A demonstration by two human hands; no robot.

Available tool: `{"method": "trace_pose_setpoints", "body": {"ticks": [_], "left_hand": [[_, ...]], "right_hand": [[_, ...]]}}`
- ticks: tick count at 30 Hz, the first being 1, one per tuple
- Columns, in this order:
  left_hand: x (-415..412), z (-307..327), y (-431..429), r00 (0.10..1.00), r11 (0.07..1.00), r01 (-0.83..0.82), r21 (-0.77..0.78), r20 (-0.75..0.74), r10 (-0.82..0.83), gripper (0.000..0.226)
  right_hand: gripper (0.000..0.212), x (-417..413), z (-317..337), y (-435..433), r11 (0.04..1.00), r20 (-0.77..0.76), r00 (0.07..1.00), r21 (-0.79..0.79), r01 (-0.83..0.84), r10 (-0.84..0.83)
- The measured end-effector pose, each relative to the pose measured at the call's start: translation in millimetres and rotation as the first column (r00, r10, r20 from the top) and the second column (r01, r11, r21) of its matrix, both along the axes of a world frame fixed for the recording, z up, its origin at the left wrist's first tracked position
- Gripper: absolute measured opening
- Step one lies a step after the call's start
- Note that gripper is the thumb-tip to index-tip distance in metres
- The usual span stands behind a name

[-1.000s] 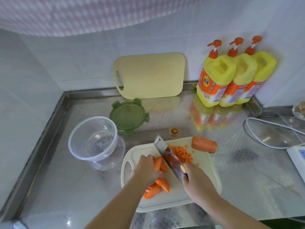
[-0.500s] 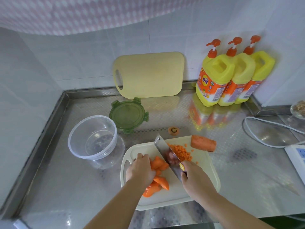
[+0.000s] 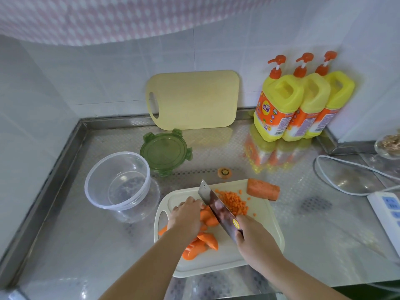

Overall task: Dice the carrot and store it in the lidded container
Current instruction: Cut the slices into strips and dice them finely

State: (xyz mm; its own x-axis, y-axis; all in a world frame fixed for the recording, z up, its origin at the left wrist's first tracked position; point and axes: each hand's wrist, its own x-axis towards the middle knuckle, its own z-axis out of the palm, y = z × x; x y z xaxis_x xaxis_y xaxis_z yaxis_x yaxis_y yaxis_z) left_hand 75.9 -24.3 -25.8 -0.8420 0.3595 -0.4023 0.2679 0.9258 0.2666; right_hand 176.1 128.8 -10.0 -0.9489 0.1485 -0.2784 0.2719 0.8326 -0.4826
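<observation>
On the white cutting board my left hand holds down orange carrot wedges, fingers curled over them. My right hand grips the handle of a cleaver, whose blade stands between the wedges and a pile of diced carrot. A thick carrot chunk lies at the board's far right corner. The clear round container stands empty to the left, with its green lid lying flat behind it.
A carrot top lies on the steel counter behind the board. A yellow cutting board leans on the tiled wall. Three yellow detergent bottles stand at the back right. A white cable and power strip lie at right.
The cleaver and my left hand have shifted slightly along the carrot wedges; the blade sits a little lower against them. Everything else stays where it was.
</observation>
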Motion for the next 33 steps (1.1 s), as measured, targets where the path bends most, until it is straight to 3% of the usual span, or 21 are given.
{"method": "trace_pose_setpoints", "body": {"ticks": [3,7,13,18,21,23,25,28,30,33], "left_hand": [[-4,-3,2,0.999,0.995,0.004,0.104,0.049,-0.009,0.038],[-4,-7,0,0.995,0.983,-0.072,0.168,0.086,0.058,0.033],[-7,-7,-10,0.997,0.991,-0.054,0.125,0.069,0.046,0.031],[-6,-2,-10,0.999,0.997,-0.030,0.075,0.029,0.028,0.015],[-6,2,-10,0.992,0.982,-0.122,0.142,0.043,0.117,0.007],[-10,5,-11,0.966,0.937,-0.246,0.247,0.140,0.217,0.017],[-9,10,-8,0.890,0.840,-0.416,0.348,0.345,0.297,0.014],[2,12,3,0.766,0.716,-0.592,0.369,0.535,0.357,0.015],[9,9,10,0.797,0.753,-0.561,0.344,0.472,0.378,0.013],[12,8,12,0.903,0.876,-0.415,0.244,0.231,0.363,0.017]], "right_hand": [[0.023,1,3,3,1.000,0.012,1.000,0.008,0.009,-0.009],[0.014,2,4,4,1.000,0.020,1.000,0.006,0.009,-0.010],[0.037,0,5,3,1.000,0.058,0.998,0.010,0.016,-0.017],[0.039,0,8,2,1.000,0.067,0.997,0.017,0.022,-0.024],[0.038,-1,4,2,1.000,0.066,0.997,0.018,0.025,-0.026],[0.037,-2,2,2,0.999,0.061,0.998,0.017,0.034,-0.035],[0.037,-3,1,3,0.999,0.062,0.997,0.020,0.038,-0.039],[0.036,-3,4,4,0.999,0.066,0.997,0.023,0.028,-0.030],[0.029,-2,5,4,0.999,0.061,0.998,0.022,0.029,-0.030],[0.013,-1,5,4,1.000,0.053,0.998,0.012,0.025,-0.026]]}}
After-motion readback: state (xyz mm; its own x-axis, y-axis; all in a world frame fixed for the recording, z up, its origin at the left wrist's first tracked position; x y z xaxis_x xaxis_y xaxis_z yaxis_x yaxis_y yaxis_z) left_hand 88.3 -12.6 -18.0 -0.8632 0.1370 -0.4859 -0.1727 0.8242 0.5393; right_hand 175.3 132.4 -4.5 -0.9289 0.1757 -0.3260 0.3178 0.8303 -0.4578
